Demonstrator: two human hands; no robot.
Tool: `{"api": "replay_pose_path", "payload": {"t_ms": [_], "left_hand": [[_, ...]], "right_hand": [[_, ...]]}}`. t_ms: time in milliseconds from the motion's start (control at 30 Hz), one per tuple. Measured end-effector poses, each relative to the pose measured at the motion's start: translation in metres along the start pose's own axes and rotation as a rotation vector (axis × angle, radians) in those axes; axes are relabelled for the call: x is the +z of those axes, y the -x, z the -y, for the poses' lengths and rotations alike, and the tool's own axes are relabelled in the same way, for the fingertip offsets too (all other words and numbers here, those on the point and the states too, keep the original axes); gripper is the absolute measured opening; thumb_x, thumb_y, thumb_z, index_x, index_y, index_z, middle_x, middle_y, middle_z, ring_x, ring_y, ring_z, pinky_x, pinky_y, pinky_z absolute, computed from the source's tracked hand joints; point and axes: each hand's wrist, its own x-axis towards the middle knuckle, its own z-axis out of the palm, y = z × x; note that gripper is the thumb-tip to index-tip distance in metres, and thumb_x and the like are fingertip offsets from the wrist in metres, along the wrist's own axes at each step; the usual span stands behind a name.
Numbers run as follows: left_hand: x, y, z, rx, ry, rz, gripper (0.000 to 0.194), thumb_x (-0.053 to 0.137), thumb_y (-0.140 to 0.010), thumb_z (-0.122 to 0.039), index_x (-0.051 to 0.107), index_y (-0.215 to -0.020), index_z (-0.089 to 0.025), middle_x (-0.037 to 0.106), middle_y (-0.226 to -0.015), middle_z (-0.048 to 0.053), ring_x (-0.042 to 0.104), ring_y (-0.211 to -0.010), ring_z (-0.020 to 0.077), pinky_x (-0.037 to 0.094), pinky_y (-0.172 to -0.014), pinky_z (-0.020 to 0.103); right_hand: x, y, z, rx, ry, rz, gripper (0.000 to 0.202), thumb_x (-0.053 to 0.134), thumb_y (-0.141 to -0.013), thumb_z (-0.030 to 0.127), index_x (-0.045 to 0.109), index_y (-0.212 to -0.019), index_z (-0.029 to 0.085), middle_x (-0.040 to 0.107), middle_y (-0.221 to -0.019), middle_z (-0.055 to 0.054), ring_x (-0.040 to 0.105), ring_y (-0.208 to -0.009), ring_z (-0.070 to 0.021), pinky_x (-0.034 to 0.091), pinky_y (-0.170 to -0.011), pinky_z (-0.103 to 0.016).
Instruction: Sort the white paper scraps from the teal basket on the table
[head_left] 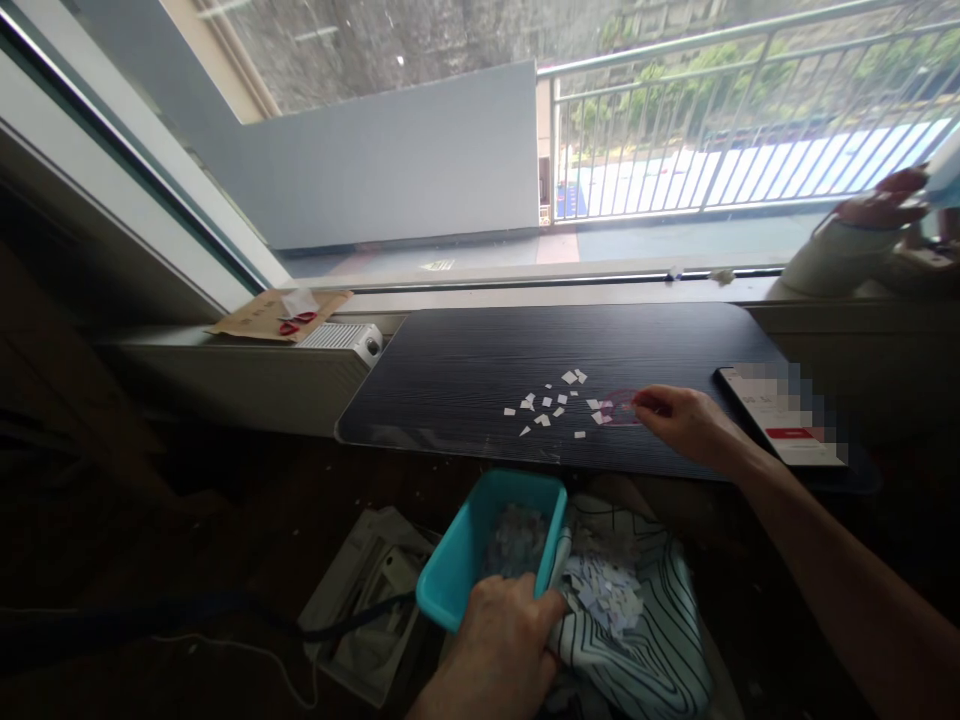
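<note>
My left hand (499, 640) is closed around the near rim of a turquoise plastic bin (457, 555), below the table's front edge. Small pale bits (517, 530) lie inside that bin. Over the dark tabletop, my right hand (671, 410) pinches the right end of a flat, pink see-through plastic piece (619, 408), whose exact kind I cannot make out. Its left end touches or overlaps some small white paper scraps (598, 410). More paper scraps (546, 402) are scattered to its left. Beside the bin, a striped cloth bag or lined container (671, 600) holds a heap of cut paper (604, 590).
The dark table (465, 350) stands against the window sill. A tablet (757, 400) lies right of my right hand. At the left, red-handled scissors (296, 322) rest on a brown envelope (255, 318) by a radiator (341, 340). A pale box (375, 600) with a cable is on the floor.
</note>
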Motion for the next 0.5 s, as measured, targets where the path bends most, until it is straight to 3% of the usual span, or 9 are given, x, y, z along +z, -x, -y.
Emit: {"api": "replay_pose_path", "payload": {"t_ms": [100,267,500], "left_hand": [[0.0,0.002,-0.002,0.0,-0.002,-0.002,0.019,0.052,-0.068,-0.016,0.06,-0.084,-0.023,0.06,-0.08,0.001,0.057,-0.073,0.0201,0.039,-0.064,0.028],[-0.002,0.001,-0.002,0.032,0.011,-0.034,0.02,0.052,-0.069,-0.016,0.06,-0.086,-0.023,0.06,-0.081,0.001,0.057,-0.075,0.0196,0.039,-0.066,0.028],[-0.001,-0.009,0.005,-0.007,0.028,-0.05,0.023,0.053,-0.07,-0.017,0.063,-0.089,-0.024,0.06,-0.079,0.002,0.056,-0.073,0.0196,0.038,-0.065,0.028]], "right_hand": [[0.003,-0.002,0.009,0.015,-0.038,-0.042,0.023,0.052,-0.076,0.036,0.068,-0.082,0.021,0.068,-0.068,0.0,0.06,-0.06,-0.0141,0.041,-0.057,-0.024],[0.011,-0.005,0.023,-0.035,-0.098,0.053,0.024,0.052,-0.076,0.037,0.069,-0.082,0.021,0.068,-0.068,-0.001,0.059,-0.06,-0.0143,0.042,-0.056,-0.024],[0.016,0.01,0.009,0.029,-0.233,0.082,0.027,0.054,-0.076,0.038,0.068,-0.09,0.02,0.069,-0.071,-0.002,0.061,-0.061,-0.0149,0.046,-0.059,-0.025]]}}
